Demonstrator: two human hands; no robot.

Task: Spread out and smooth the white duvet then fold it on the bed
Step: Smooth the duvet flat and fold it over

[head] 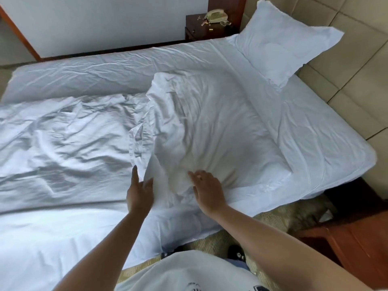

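Two hands work at the near edge of the bed [327,131], whose sheet lies bare on the far side and toward the head. Across most of it, spreading away to the left of the hands, lies the white duvet [69,143], rumpled and creased; its head-end part is turned back over itself in a puffed fold rising just beyond the fingers. That doubled part likely needs opening flat before any smoothing counts. A pillow [281,45] sits well beyond the fold, propped at the headboard. Far past it, a nightstand [194,26] carries a telephone [217,15] and a few small items too small to name. The right hand [207,191] rests on the fold with fingers spread, pressing it down. The left hand [139,191] meets the fold's loose edge, fingers fairly straight; whether it pinches cloth cannot be told.
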